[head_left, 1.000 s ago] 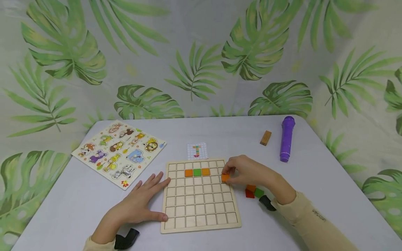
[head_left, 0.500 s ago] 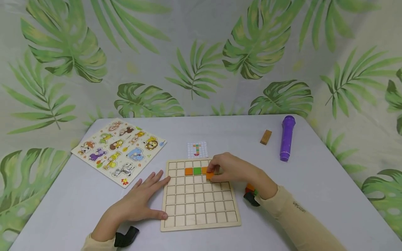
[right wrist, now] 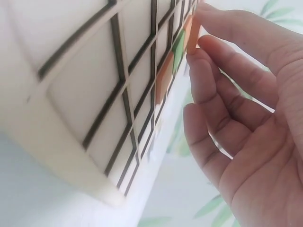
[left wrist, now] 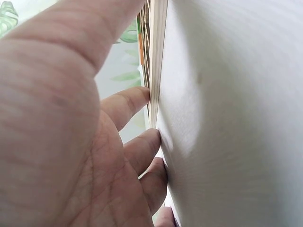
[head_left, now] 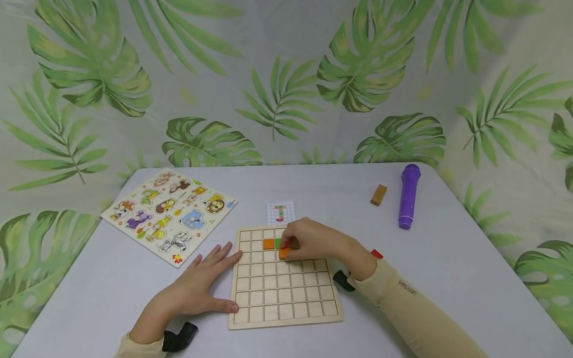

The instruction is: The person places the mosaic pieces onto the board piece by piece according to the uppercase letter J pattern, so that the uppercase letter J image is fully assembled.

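Head view softly lit; right wrist view pale and hazy.

Orange tile (head_left: 284,253) between right fingers (head_left: 289,232)

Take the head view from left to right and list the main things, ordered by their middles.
Animal puzzle → left hand → grid board → right hand → wood block → purple tube.
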A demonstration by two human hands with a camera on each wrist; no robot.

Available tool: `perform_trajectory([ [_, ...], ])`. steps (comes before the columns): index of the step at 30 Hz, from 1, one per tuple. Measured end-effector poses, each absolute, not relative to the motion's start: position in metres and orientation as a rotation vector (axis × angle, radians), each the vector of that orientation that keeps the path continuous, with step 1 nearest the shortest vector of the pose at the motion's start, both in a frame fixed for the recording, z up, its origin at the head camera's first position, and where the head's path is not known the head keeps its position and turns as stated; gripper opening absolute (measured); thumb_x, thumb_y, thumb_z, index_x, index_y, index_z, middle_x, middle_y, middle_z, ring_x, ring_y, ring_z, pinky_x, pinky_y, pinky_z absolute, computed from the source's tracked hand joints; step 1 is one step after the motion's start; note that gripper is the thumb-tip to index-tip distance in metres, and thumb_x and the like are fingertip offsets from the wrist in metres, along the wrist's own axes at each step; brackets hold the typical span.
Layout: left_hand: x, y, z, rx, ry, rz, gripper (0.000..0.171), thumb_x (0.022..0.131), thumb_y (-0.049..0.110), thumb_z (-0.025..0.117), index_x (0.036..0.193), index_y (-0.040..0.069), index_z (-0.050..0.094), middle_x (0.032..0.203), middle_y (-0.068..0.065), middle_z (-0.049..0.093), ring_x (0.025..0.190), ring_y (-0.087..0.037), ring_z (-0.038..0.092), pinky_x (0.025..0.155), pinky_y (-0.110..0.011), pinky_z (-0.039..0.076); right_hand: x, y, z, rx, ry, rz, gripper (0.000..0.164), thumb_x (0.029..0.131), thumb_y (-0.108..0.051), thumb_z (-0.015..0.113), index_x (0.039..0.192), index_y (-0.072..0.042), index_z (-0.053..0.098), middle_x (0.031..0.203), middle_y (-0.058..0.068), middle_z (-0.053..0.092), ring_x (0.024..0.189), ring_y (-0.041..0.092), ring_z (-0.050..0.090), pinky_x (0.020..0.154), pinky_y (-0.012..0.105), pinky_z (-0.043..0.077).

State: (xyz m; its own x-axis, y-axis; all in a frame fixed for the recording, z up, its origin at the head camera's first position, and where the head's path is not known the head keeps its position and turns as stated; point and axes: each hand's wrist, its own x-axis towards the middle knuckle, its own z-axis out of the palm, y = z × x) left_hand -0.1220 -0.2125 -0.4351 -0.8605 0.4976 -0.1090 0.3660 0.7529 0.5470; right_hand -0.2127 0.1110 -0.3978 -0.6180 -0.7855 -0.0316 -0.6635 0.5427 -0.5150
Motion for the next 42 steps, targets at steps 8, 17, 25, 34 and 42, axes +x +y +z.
perform_trajectory([
  [8, -0.1221, -0.2126, -0.4351, 0.687, 2.711, 0.765, 0.116, 0.075, 0.072, 0.085, 0.168, 0.023, 0.038, 0.179, -0.015, 0.023, 0.165, -0.049, 0.019, 0.126, -0.08, 0.013, -0.2158, 0.1045, -0.4011, -1.22, 2.523, -0.596, 0.016, 0.093, -0.018, 0.086, 0.104, -0.009, 0.08, 0.098, 0.001, 0.075, 0.083, 0.013, 0.065, 0.075, 0.017, 0.052],
  [17, -0.1216, -0.2127, -0.433, 0.684, 2.722, 0.761, 0.116, 0.074, 0.072, 0.086, 0.168, 0.023, 0.039, 0.179, -0.015, 0.024, 0.165, -0.049, 0.02, 0.126, -0.08, 0.013, -0.2166, 0.1043, -0.3996, -1.209, 2.517, -0.611, 0.014, 0.092, -0.017, 0.087, 0.104, -0.01, 0.081, 0.097, -0.002, 0.074, 0.084, 0.012, 0.065, 0.076, 0.017, 0.052],
  [25, -0.1212, -0.212, -0.432, 0.677, 2.713, 0.772, 0.115, 0.074, 0.072, 0.086, 0.168, 0.024, 0.039, 0.179, -0.014, 0.024, 0.165, -0.048, 0.019, 0.127, -0.079, 0.012, -0.217, 0.1026, -0.3999, -1.224, 2.509, -0.605, 0.015, 0.092, -0.018, 0.087, 0.103, -0.01, 0.081, 0.098, -0.003, 0.074, 0.083, 0.01, 0.064, 0.076, 0.017, 0.052],
  [34, -0.12, -0.2117, -0.4326, 0.668, 2.703, 0.783, 0.115, 0.075, 0.071, 0.086, 0.168, 0.023, 0.039, 0.18, -0.014, 0.023, 0.165, -0.049, 0.018, 0.126, -0.08, 0.012, -0.2159, 0.1008, -0.3998, -1.219, 2.503, -0.589, 0.017, 0.092, -0.02, 0.087, 0.105, -0.01, 0.081, 0.101, -0.002, 0.074, 0.084, 0.011, 0.063, 0.076, 0.017, 0.052],
  [42, -0.12, -0.2118, -0.4331, 0.665, 2.697, 0.789, 0.115, 0.075, 0.071, 0.086, 0.168, 0.024, 0.039, 0.18, -0.014, 0.022, 0.166, -0.048, 0.017, 0.127, -0.079, 0.011, -0.2159, 0.1008, -0.4004, -1.225, 2.509, -0.596, 0.017, 0.092, -0.02, 0.087, 0.105, -0.01, 0.081, 0.101, -0.001, 0.075, 0.084, 0.012, 0.064, 0.076, 0.017, 0.052],
])
